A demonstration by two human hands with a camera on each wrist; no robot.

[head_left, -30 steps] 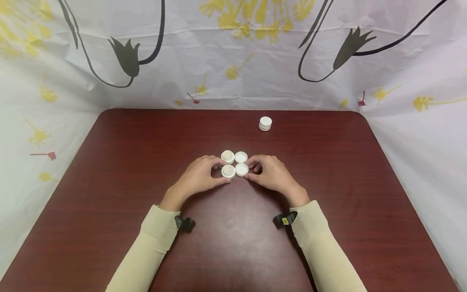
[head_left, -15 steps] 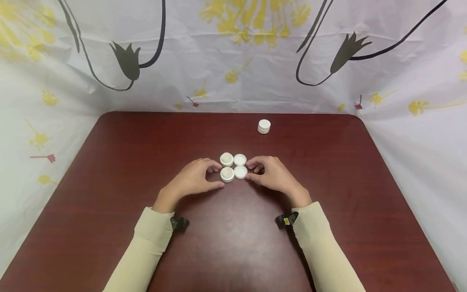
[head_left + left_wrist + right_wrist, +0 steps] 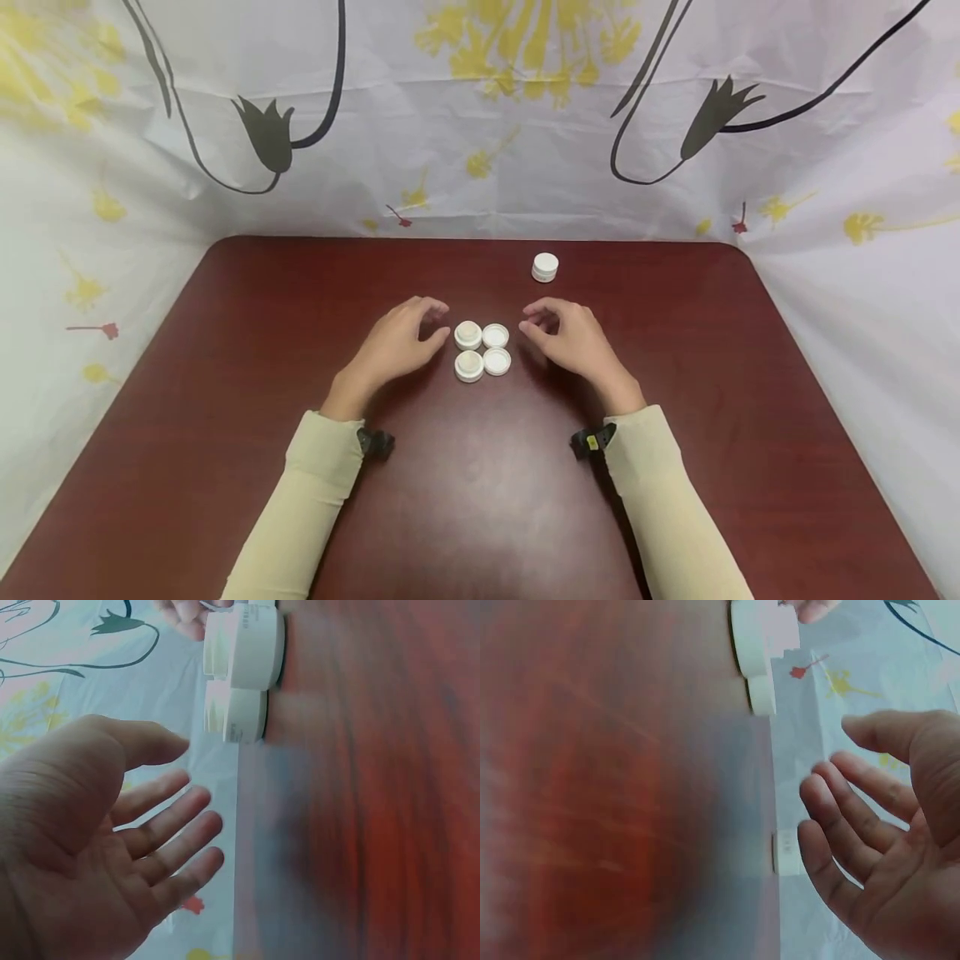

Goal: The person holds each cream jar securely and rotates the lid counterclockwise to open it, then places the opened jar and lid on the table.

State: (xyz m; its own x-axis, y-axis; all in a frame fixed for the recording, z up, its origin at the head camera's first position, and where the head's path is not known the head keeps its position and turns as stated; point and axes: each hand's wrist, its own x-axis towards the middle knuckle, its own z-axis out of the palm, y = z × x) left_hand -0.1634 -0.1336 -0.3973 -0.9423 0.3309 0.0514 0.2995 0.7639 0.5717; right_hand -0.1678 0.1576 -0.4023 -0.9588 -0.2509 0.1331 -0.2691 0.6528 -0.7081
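Two white open jars, the nearer jar (image 3: 469,367) and the farther jar (image 3: 468,336), stand in a column on the table. Just right of them lie two white lids, the nearer lid (image 3: 497,362) and the farther lid (image 3: 495,336), hollow side up. My left hand (image 3: 397,340) is left of the jars, apart from them, its fingers loosely bent around nothing. On the other side my right hand (image 3: 573,337) hovers right of the lids, also holding nothing. In the left wrist view the jars (image 3: 255,649) show threaded necks, beyond the thumb tip.
A closed white jar (image 3: 545,267) stands near the table's back edge, beyond my right hand. The dark red table (image 3: 480,483) meets a patterned white cloth (image 3: 360,150) hanging at its back and sides.
Both hands have drawn away from the jars and lids, moving outward and slightly toward the back. The two jars and two lids stay in their square arrangement.
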